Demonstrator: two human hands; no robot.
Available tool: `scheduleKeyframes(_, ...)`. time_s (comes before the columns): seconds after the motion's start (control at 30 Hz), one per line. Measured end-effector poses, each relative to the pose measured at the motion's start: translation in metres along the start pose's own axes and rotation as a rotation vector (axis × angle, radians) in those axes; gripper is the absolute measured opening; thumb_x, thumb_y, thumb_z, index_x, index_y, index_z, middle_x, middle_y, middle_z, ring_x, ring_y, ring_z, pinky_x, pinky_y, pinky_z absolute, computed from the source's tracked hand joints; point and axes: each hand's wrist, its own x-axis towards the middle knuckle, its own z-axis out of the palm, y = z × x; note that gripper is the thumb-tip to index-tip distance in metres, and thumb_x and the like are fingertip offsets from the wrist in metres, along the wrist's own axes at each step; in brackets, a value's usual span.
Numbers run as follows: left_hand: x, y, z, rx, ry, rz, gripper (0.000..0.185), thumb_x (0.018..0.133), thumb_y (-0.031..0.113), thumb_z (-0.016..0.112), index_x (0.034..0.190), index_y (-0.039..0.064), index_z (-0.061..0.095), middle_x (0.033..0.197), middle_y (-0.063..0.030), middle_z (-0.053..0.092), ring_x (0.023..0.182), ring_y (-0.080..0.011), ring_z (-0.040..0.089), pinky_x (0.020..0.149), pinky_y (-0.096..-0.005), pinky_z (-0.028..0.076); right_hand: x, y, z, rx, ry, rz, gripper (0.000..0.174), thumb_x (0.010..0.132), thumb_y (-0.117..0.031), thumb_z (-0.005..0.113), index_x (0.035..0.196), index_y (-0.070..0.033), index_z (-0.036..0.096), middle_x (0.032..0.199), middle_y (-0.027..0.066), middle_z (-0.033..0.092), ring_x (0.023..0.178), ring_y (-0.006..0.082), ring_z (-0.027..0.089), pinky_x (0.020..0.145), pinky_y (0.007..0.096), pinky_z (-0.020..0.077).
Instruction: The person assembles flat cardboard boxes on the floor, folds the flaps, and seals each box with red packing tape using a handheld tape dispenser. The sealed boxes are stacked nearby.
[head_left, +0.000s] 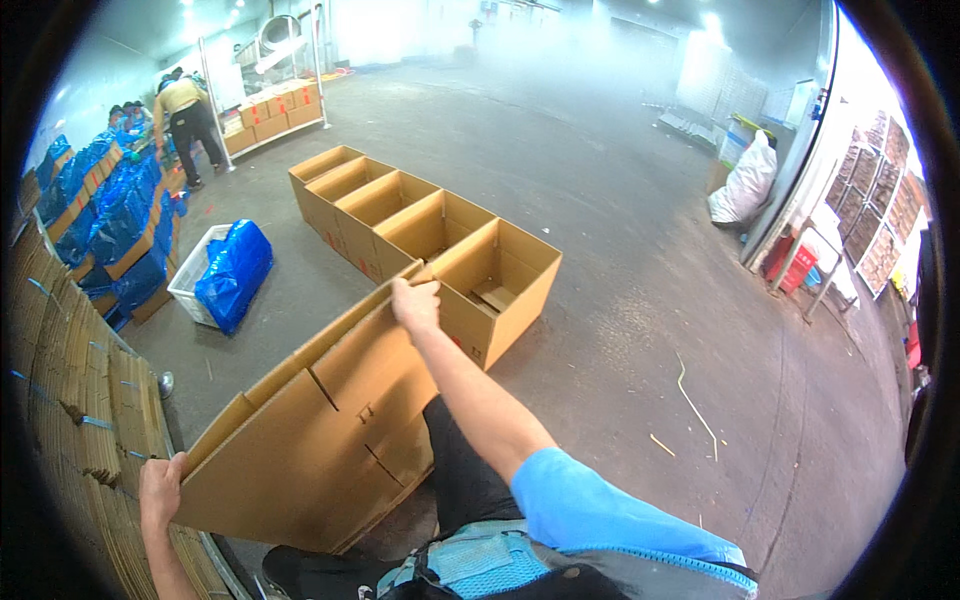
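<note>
A partly flattened cardboard carton (300, 442) stands on edge before me, its long top opening slightly parted. My left hand (161, 487) grips its near left end, thumb over the edge. At the far right end my right hand (417, 304) is closed on the carton's upper edge. A slot cut and a small printed mark show on the facing panel. Just beyond my right hand, a row of several erected open-top cardboard boxes (525, 262) stands on the floor. The inside of the carton I hold is mostly hidden.
Stacks of flat cardboard (97, 435) line the left side. A white crate (196, 277) with a blue plastic liner (236, 274) sits beyond. A person (184, 120) bends near blue-wrapped boxes (127, 210). Filled cartons (277, 112) rest on a rack; a white sack (746, 180) stands by the doorway.
</note>
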Motion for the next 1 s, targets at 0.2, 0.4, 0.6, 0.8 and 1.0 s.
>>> scheduleKeyframes(0.2, -0.033, 0.025, -0.012, -0.239, -0.289, 0.187, 0.036, 0.09, 0.03, 0.055, 0.087, -0.006, 0.061, 0.073, -0.0261, 0.056, 0.063, -0.0324, 0.057, 0.062, -0.0426, 0.044, -0.056, -0.01, 0.0, -0.162, -0.426, -0.112, 0.053, 0.081, -0.025, 0.06, 0.12, 0.009, 0.047, 0.101, 0.0224, 0.065, 0.081, 0.0307, 0.069, 0.054, 0.0399, 0.0565)
scheduleKeyframes(0.4, -0.03, 0.002, -0.01, 0.066, -0.13, 0.123, 0.042, 0.091, 0.034, 0.056, 0.08, -0.005, 0.067, 0.083, -0.0294, 0.061, 0.079, -0.0455, 0.062, 0.07, -0.0494, 0.049, -0.046, -0.02, -0.082, -0.174, -0.672, -0.332, 0.017, 0.078, -0.009, 0.052, 0.08, 0.007, 0.057, 0.071, 0.013, 0.061, 0.058, 0.0223, 0.065, 0.042, 0.0341, 0.0464)
scheduleKeyframes(0.6, -0.022, -0.033, -0.023, -0.008, 0.193, 0.018, 0.046, 0.092, 0.033, 0.054, 0.073, -0.007, 0.067, 0.075, -0.03, 0.062, 0.072, -0.0442, 0.064, 0.068, -0.0506, 0.05, -0.046, -0.055, -0.128, -0.529, -0.743, -0.948, 0.041, 0.074, -0.005, 0.053, 0.112, 0.009, 0.06, 0.106, 0.0291, 0.065, 0.104, 0.0402, 0.063, 0.091, 0.0401, 0.0483)
scheduleKeyframes(0.8, -0.043, 0.034, 0.021, -0.071, 0.072, -0.059, 0.04, 0.091, 0.025, 0.05, 0.075, -0.007, 0.066, 0.081, -0.0322, 0.064, 0.078, -0.0448, 0.066, 0.072, -0.0528, 0.052, -0.091, -0.042, -0.062, -0.888, -0.722, -1.013, 0.035, 0.077, -0.01, 0.056, 0.107, 0.007, 0.061, 0.091, 0.032, 0.065, 0.095, 0.0432, 0.063, 0.083, 0.0469, 0.0517)
scheduleKeyframes(1.0, -0.002, 0.078, 0.039, -0.069, -0.022, -0.201, 0.034, 0.085, 0.016, 0.049, 0.093, -0.015, 0.058, 0.092, -0.0381, 0.062, 0.093, -0.0488, 0.064, 0.086, -0.0518, 0.05, -0.11, 0.002, 0.027, -1.533, -1.306, -1.229, 0.063, 0.084, -0.03, 0.064, 0.131, 0.005, 0.041, 0.122, 0.043, 0.045, 0.108, 0.0509, 0.056, 0.09, 0.0486, 0.0493)
